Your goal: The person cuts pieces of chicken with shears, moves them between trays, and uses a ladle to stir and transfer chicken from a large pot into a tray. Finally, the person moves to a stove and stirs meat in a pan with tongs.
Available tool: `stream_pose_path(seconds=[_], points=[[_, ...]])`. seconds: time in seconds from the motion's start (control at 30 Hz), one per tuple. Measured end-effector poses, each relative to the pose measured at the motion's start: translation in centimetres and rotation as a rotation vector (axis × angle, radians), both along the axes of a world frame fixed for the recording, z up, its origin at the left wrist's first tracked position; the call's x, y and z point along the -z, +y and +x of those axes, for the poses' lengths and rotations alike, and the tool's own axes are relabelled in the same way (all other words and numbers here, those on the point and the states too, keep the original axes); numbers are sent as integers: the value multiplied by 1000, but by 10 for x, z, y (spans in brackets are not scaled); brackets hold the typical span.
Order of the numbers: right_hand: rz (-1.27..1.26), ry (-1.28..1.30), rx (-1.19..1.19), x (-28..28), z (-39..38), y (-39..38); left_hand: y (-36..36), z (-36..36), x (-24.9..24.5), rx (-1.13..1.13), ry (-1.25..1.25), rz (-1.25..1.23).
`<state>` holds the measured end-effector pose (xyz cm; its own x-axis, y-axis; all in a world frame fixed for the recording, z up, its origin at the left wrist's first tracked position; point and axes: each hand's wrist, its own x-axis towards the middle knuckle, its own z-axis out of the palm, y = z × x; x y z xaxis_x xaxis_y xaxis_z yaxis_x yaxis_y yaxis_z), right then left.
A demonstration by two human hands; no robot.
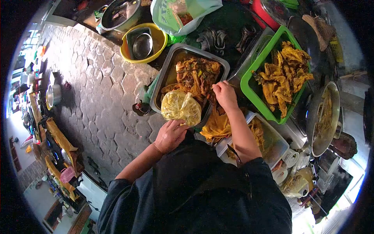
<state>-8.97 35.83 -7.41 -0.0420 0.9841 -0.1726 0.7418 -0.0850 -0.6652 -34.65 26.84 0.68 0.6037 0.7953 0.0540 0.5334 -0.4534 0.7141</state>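
Two bare hands work over a metal tray (167, 68) of dark, sauced meat (193, 74). The left hand (167, 136) has its fingers bent against the near edge of a clear plastic bag (181, 107) of yellow food; how firmly they close on it is hidden. That bag lies at the tray's near left corner, against the meat. The right hand (225, 95) is drawn nearly closed at the tray's right side, and I cannot tell whether its fingertips pinch anything. With the bag perched over the corner, it could roll or slide off if the left fingers ease away, since any oil on the plastic would make it slippery. A bone end or the tray's rim might nick such thin film and let the contents leak. A hard tug by the right hand could shift the tray under the bag. The right forearm crosses a clear container (274, 141), near a green basket (257, 102) of fried pieces (284, 84), so a careless elbow could knock either.
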Motion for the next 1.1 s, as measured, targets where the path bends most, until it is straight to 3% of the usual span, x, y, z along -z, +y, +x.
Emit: stream_pose_path(seconds=[0.07, 0.17, 0.2, 0.37, 0.47, 0.53, 0.57, 0.63, 0.73, 1.1], points=[[-249, -223, -27, -21, 1, -3, 0, -2, 0, 2, 2, -2], [-257, -381, 59, -37, 0, -29, -1, -4, -2, -2, 9, -1], [-361, -457, 32, -48, -2, -36, -1, -5, -2, -10, 14, 4], [-548, -597, -51, -27, 9, -74, -2, -7, 4, -11, 24, 24], [-495, -511, -21, -27, 13, -77, 0, -4, 0, -2, 17, 24], [-266, -397, 31, -30, 10, -75, 1, -2, -1, 12, 19, 25], [-266, -395, 37, -31, 8, -72, 1, -2, 0, 10, 16, 21], [-39, -179, 78, -50, -6, -52, 1, -1, 1, 13, 13, 17], [158, -128, -10, -26, -11, -22, 0, -1, 0, 6, 20, 3], [158, -151, -311, 3, -20, 26, -1, -6, -4, -60, 3, 49]])
